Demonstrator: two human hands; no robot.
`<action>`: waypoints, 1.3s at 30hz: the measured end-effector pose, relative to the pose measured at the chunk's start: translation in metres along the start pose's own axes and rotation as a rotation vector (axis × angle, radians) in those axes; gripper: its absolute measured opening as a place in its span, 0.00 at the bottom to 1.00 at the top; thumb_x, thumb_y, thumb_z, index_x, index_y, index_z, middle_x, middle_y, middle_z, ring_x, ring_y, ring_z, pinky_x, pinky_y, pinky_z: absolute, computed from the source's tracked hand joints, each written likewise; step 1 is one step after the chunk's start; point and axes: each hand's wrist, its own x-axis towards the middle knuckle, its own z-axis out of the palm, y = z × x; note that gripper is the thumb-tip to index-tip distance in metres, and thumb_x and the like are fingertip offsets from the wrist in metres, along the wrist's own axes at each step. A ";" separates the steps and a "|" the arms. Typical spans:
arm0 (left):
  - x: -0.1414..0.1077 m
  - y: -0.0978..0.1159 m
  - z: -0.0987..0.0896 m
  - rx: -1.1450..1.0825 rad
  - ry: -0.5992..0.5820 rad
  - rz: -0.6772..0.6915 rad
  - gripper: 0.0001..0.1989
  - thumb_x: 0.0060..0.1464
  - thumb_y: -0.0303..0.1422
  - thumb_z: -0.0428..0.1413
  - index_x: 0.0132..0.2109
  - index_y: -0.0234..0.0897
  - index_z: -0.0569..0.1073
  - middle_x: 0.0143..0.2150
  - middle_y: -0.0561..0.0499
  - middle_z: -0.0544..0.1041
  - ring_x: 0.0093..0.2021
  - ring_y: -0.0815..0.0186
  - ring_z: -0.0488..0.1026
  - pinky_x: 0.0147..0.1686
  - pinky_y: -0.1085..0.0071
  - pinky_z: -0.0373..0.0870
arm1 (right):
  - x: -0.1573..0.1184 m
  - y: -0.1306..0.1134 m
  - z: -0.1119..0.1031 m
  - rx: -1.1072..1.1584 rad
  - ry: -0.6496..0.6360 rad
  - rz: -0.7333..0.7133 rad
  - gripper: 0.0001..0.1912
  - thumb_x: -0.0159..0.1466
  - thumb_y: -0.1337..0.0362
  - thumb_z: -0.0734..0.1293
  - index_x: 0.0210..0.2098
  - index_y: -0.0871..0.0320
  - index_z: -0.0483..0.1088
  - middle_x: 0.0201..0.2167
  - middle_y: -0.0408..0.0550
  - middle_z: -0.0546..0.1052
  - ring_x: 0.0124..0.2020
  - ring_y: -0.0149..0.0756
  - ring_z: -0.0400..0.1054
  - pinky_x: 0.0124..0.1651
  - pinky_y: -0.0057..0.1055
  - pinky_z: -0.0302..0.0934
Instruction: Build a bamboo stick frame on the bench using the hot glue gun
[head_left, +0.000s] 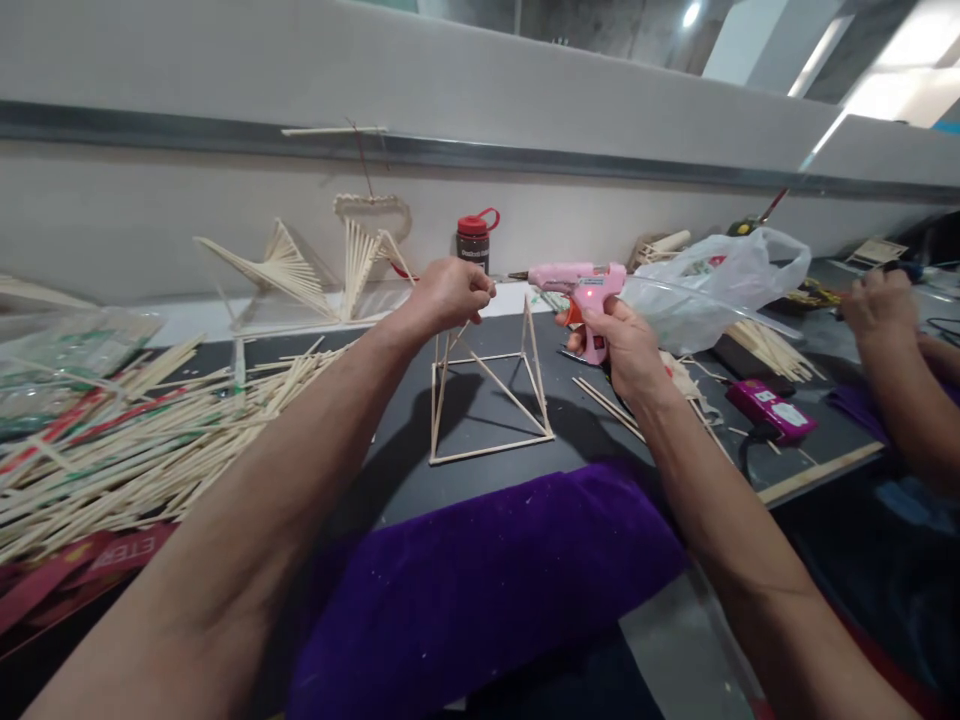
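Observation:
My right hand (pixel 619 340) is wrapped round the handle of a pink glue gun (pixel 574 278), whose nozzle points left toward my other hand. A clear glue stick sticks out of its back. My left hand (pixel 454 292) is closed in a pinch above the upper left part of a wooden stick frame (pixel 491 452); what its fingertips hold is too small to make out. The frame stands on the dark table (pixel 405 480), with a square base and slanting sticks rising from it.
Loose sticks (pixel 247 430) cover the left. Behind are fanned stick models (pixel 281 270) and a red-capped bottle (pixel 473 240). At right lie a plastic bag (pixel 720 280), a purple box (pixel 771 410) and another person's hands (pixel 885 305). Purple cloth (pixel 495 590) lies in front.

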 end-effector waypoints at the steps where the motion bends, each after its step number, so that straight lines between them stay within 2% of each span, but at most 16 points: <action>1: -0.001 0.001 -0.001 -0.010 -0.008 0.006 0.09 0.54 0.28 0.59 0.40 0.33 0.83 0.28 0.46 0.81 0.28 0.63 0.79 0.30 0.70 0.74 | -0.001 0.001 0.002 -0.007 0.000 -0.007 0.13 0.59 0.55 0.71 0.40 0.54 0.72 0.35 0.42 0.81 0.23 0.24 0.69 0.27 0.24 0.63; 4: -0.004 0.004 -0.004 -0.009 -0.034 0.011 0.09 0.54 0.27 0.58 0.39 0.32 0.83 0.29 0.46 0.81 0.28 0.64 0.78 0.31 0.71 0.73 | -0.004 0.004 0.006 -0.023 -0.007 -0.003 0.14 0.60 0.51 0.71 0.40 0.54 0.72 0.34 0.42 0.81 0.23 0.24 0.69 0.27 0.24 0.63; 9: -0.009 0.008 -0.006 -0.002 -0.037 0.013 0.08 0.54 0.26 0.58 0.37 0.32 0.83 0.27 0.47 0.80 0.27 0.65 0.76 0.33 0.70 0.72 | -0.009 0.007 0.012 -0.013 0.005 0.025 0.14 0.61 0.52 0.71 0.39 0.54 0.71 0.32 0.41 0.81 0.21 0.23 0.68 0.25 0.23 0.61; 27: -0.011 0.002 -0.004 -0.054 -0.030 0.005 0.10 0.51 0.26 0.58 0.39 0.32 0.84 0.27 0.48 0.80 0.29 0.65 0.76 0.35 0.70 0.72 | -0.008 0.009 0.014 -0.035 0.057 0.023 0.15 0.57 0.51 0.71 0.36 0.55 0.69 0.26 0.38 0.74 0.19 0.24 0.64 0.22 0.24 0.58; 39: -0.007 -0.003 0.002 -0.036 -0.029 0.060 0.08 0.52 0.26 0.58 0.36 0.31 0.83 0.25 0.47 0.79 0.28 0.64 0.77 0.33 0.70 0.72 | -0.006 0.012 0.014 -0.020 0.069 0.023 0.17 0.55 0.50 0.72 0.36 0.54 0.70 0.24 0.37 0.72 0.19 0.23 0.63 0.22 0.24 0.57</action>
